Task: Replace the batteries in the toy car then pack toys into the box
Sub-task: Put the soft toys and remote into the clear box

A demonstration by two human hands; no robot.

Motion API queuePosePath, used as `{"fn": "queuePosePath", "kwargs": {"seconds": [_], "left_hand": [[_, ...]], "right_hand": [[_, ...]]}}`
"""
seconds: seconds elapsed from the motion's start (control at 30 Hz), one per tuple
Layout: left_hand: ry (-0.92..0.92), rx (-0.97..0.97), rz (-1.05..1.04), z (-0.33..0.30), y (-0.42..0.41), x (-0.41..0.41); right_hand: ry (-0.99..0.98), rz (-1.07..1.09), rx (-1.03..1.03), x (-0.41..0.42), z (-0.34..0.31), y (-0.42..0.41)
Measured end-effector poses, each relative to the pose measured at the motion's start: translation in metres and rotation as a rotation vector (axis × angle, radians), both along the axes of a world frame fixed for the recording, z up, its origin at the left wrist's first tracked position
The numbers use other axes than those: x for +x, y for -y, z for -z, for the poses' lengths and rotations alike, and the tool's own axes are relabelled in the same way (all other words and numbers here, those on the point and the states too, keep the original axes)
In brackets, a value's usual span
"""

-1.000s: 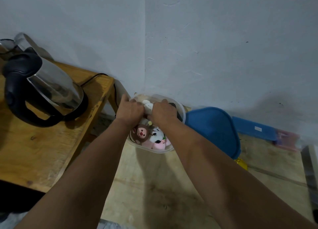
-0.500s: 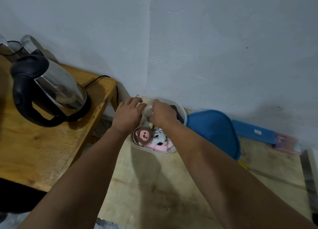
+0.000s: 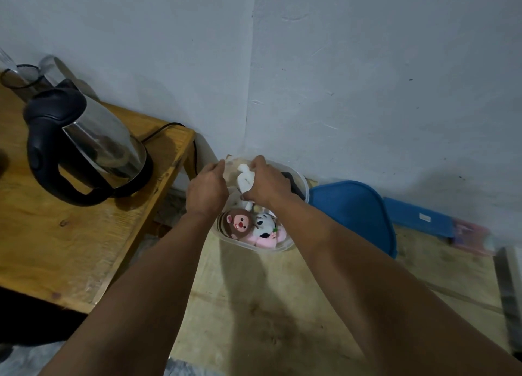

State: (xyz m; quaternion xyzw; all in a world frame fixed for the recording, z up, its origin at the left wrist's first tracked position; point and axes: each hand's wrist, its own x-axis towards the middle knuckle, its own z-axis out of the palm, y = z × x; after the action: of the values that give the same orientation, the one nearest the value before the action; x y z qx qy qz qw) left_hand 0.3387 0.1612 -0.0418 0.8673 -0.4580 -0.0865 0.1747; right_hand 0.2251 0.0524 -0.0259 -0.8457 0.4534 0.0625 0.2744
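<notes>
1. both hands reach into the clear plastic box [image 3: 293, 244] on the plywood surface [image 3: 254, 305]; right hand [image 3: 267, 182] grips a white plush toy [image 3: 244, 178]
2. left hand [image 3: 206, 189] looks relaxed at the box's left rim, grasping nothing
3. monkey plush [image 3: 236, 224] and panda plush [image 3: 265, 227] are already packed; blue lid [image 3: 353, 211] just beside

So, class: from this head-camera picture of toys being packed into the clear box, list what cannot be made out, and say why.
- White toy: head view, mostly covered by the right hand and left hand.
- Dark object at the back of the clear box: head view, hidden behind the right wrist; unidentifiable.
- Pink item by the wall: head view, blurred.
- Glass jar behind the kettle: cut by the left edge.
</notes>
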Motion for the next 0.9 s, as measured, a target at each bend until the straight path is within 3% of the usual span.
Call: {"fn": "queuePosePath", "kwargs": {"seconds": [0.23,0.33,0.47,0.57,0.67,0.73,0.8,0.9], "left_hand": [[-0.037,0.036,-0.016,-0.001,-0.001,-0.004],[-0.077,0.058,-0.010,0.002,-0.004,-0.003],[-0.164,0.006,0.028,0.007,-0.010,0.001],[-0.287,-0.033,0.013,0.008,-0.015,0.004],[-0.594,-0.054,0.001,0.002,-0.021,0.004],[-0.752,-0.050,0.047,-0.004,-0.027,0.004],[-0.731,0.030,0.136,-0.006,-0.032,0.006],[-0.535,0.201,0.167,-0.002,-0.038,0.005]], "right_hand": [[0.005,-0.108,-0.158,-0.002,0.001,0.002],[-0.088,-0.190,-0.276,-0.006,0.006,-0.002],[-0.103,-0.219,-0.249,-0.012,0.005,-0.005],[0.053,-0.145,-0.239,-0.024,-0.007,-0.002],[0.188,0.046,-0.298,-0.048,-0.023,0.006],[0.172,0.145,-0.317,-0.072,-0.031,0.014],[0.090,0.204,-0.321,-0.100,-0.038,0.022],[-0.056,0.270,-0.326,-0.140,-0.045,0.029]]}}
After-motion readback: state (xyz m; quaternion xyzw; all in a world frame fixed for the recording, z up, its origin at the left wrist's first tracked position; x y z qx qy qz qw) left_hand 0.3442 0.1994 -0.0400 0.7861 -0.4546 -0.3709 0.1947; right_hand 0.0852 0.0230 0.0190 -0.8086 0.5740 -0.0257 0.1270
